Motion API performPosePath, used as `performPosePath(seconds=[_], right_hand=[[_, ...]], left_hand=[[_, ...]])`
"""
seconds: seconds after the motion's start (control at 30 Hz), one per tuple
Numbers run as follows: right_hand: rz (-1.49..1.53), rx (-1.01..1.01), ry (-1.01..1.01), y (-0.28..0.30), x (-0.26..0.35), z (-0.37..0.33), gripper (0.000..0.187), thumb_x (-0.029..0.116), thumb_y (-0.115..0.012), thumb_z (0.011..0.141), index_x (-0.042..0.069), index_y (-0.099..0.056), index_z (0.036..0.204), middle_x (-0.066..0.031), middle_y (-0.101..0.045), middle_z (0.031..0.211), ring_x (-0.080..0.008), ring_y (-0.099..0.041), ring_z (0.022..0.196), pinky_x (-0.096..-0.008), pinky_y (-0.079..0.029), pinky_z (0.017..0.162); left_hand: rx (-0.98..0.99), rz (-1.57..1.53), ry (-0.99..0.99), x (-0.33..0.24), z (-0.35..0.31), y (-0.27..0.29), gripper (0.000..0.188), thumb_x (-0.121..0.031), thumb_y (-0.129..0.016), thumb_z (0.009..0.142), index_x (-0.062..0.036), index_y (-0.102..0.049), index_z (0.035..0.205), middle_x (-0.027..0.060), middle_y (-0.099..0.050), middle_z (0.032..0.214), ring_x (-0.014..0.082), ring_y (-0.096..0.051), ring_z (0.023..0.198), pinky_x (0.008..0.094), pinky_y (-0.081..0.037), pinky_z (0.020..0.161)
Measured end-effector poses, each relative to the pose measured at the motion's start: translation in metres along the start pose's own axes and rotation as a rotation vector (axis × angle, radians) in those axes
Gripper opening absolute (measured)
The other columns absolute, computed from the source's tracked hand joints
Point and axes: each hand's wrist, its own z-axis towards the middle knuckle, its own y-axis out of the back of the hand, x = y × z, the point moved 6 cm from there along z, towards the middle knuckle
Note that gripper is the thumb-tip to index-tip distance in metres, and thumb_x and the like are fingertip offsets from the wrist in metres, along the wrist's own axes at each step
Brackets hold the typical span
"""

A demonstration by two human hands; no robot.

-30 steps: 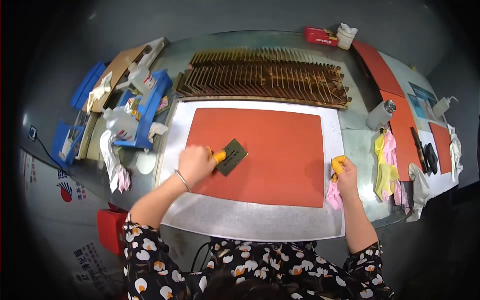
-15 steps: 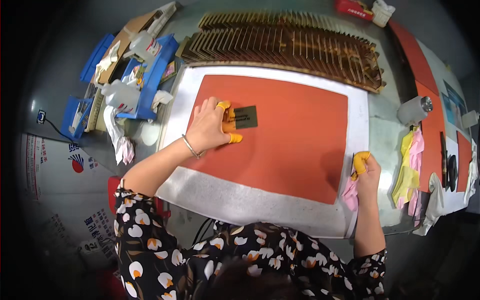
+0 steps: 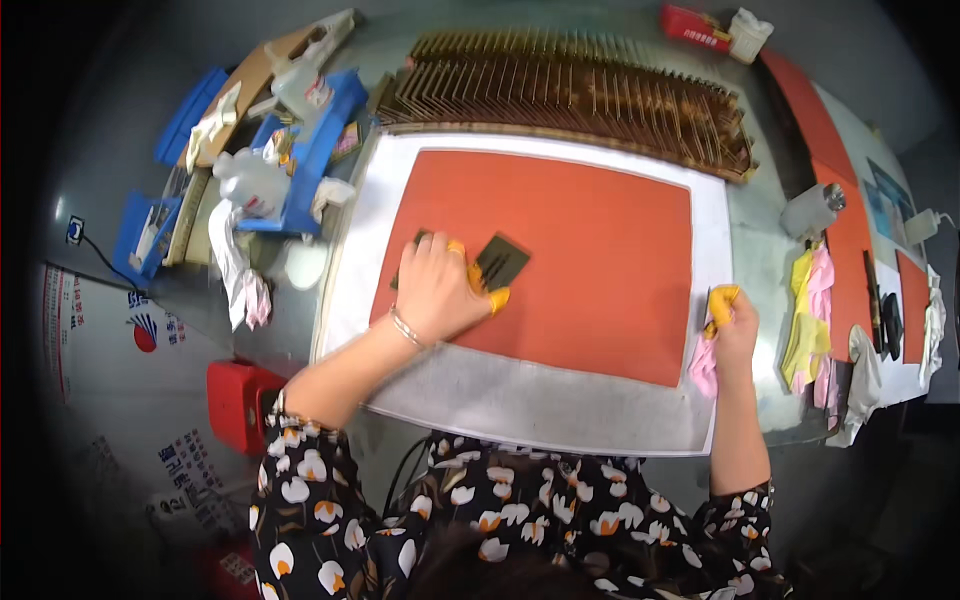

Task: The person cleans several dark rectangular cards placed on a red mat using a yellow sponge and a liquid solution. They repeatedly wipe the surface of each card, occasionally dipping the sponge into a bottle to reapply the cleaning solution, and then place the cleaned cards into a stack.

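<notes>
In the head view, the left hand (image 3: 440, 290) lies palm-down on the orange sheet (image 3: 590, 250), its yellow-capped fingertips (image 3: 499, 298) pinching a small dark scraper blade (image 3: 500, 262) that lies flat on the sheet's left part, just beyond the knuckles. The right hand (image 3: 735, 325) is clenched on a pink cloth (image 3: 703, 365) at the right rim of the white backing board (image 3: 520, 400), just off the orange sheet's right edge.

The orange sheet sits on the backing board with a white margin on all sides; most of its surface to the right of the blade is bare.

Along the board's far edge runs a brown slotted rack (image 3: 580, 95). To the left stand blue trays (image 3: 300, 150) with bottles and rags; to the right lie a roll of tape (image 3: 812, 208) and yellow and pink cloths (image 3: 810, 310).
</notes>
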Motion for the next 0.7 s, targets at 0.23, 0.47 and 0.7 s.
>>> performPosePath(seconds=[0.23,0.47,0.7], right_hand=[[0.043,-0.009,-0.036,-0.001,-0.003,0.003,0.010,0.013,-0.060,0.090,0.004,-0.058,0.085,0.0029,-0.052,0.069,-0.0029,-0.043,0.054,-0.0187,-0.035,0.046],[0.030,0.004,-0.026,0.002,-0.006,0.000,0.010,0.014,-0.061,0.089,0.004,-0.060,0.088,0.0027,-0.054,0.070,-0.0026,-0.045,0.053,-0.0181,-0.036,0.046],[0.076,0.026,-0.058,0.002,-0.004,0.001,0.009,0.012,-0.060,0.089,0.004,-0.059,0.088,0.0020,-0.052,0.068,-0.0032,-0.044,0.052,-0.0183,-0.035,0.045]], left_hand=[[-0.082,-0.107,-0.200,0.002,0.067,0.042,0.085,-0.039,-0.082,0.056,-0.0002,-0.047,0.123,0.0153,-0.050,0.116,0.0314,-0.049,0.107,0.0439,-0.035,0.092],[0.302,0.339,-0.531,-0.055,0.236,0.013,0.096,-0.038,-0.080,0.061,0.0058,-0.035,0.133,0.0202,-0.045,0.127,0.0305,-0.039,0.124,0.0424,-0.031,0.102],[0.636,0.506,-0.432,-0.077,0.264,-0.030,0.079,-0.043,-0.078,0.062,0.0016,-0.050,0.121,0.0147,-0.053,0.114,0.0268,-0.049,0.112,0.0425,-0.035,0.095]])
